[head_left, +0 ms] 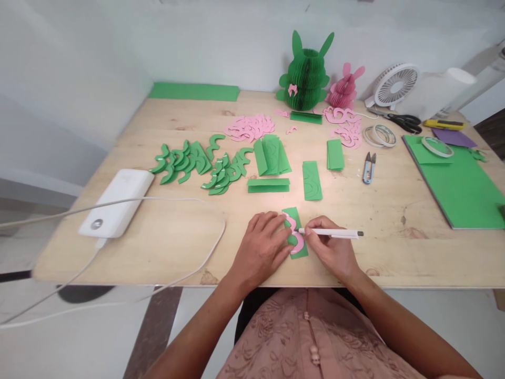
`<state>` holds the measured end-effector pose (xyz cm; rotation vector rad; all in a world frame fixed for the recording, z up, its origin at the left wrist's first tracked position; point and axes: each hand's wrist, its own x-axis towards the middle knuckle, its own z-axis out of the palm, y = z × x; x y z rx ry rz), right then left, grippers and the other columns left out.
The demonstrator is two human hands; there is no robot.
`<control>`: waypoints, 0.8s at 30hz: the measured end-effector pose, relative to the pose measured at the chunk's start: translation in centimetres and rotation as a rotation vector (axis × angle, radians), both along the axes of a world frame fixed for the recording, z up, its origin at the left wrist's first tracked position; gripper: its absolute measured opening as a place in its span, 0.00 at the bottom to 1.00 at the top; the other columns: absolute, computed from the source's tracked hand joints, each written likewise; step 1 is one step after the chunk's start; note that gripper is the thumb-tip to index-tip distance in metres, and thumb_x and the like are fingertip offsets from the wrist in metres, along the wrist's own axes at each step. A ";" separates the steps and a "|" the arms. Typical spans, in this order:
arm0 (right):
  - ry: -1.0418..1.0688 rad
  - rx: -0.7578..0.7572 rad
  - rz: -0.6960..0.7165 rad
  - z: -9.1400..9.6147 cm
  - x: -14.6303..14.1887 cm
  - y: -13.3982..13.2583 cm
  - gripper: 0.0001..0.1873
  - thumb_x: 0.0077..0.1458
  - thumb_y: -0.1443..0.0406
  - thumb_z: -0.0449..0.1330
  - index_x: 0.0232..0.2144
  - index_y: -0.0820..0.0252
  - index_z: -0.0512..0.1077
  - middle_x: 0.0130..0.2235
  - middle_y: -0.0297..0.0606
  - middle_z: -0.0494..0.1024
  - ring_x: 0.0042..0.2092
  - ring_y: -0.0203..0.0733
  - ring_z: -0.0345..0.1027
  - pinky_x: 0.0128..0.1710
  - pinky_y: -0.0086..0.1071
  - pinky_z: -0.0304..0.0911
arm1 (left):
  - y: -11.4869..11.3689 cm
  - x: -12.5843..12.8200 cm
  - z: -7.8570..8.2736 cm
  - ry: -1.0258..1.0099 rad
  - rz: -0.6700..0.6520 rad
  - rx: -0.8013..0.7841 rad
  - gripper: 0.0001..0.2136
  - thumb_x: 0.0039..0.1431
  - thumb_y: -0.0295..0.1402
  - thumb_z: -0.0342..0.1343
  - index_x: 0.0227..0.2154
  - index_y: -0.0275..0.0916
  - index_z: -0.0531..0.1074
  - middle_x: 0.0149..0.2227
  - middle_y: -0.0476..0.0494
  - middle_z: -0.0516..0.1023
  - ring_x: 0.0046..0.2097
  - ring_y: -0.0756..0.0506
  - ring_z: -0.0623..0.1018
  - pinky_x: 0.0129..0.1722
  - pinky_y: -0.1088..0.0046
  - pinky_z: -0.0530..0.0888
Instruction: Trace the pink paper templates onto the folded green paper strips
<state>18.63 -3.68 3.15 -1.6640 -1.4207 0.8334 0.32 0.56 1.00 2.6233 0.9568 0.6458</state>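
My right hand (335, 254) grips a white pen (333, 232), its tip at the inner notch of a pink paper cutout (298, 243) shaped like a 3. Beneath that cutout lies a green paper strip (292, 213). With fingers stretched out, my left hand (262, 247) presses the cutout and strip flat from the left side. Just beyond them rests another green strip (312, 180) with a curved outline drawn on it. A folded green piece (268, 185) and a stack of folded green papers (272, 155) lie farther up.
Green curved cutouts (226, 173) and pink ones (250, 128) form piles. A white power bank (117, 202) with cables sits left. To the right are thread snips (369, 168), tape rolls (381, 136), scissors (402, 121) and green sheets (461, 189). Honeycomb paper figures (306, 79) and a fan (395, 85) stand behind.
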 end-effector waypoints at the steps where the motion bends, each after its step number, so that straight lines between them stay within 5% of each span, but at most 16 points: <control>1: 0.001 0.000 0.003 0.0 0.0 0.0 0.05 0.55 0.65 0.56 0.27 0.57 0.69 0.26 0.32 0.73 0.27 0.35 0.65 0.27 0.28 0.60 | 0.0 0.0 0.0 -0.001 0.000 0.002 0.09 0.63 0.34 0.52 0.44 0.40 0.72 0.54 0.41 0.72 0.57 0.38 0.67 0.58 0.54 0.64; 24: -0.004 -0.030 0.003 0.2 0.2 0.2 0.06 0.54 0.63 0.56 0.27 0.57 0.69 0.26 0.33 0.73 0.27 0.36 0.64 0.24 0.27 0.60 | 0.0 0.0 0.0 0.001 0.003 0.016 0.09 0.62 0.34 0.53 0.43 0.41 0.73 0.53 0.41 0.72 0.57 0.39 0.67 0.57 0.54 0.65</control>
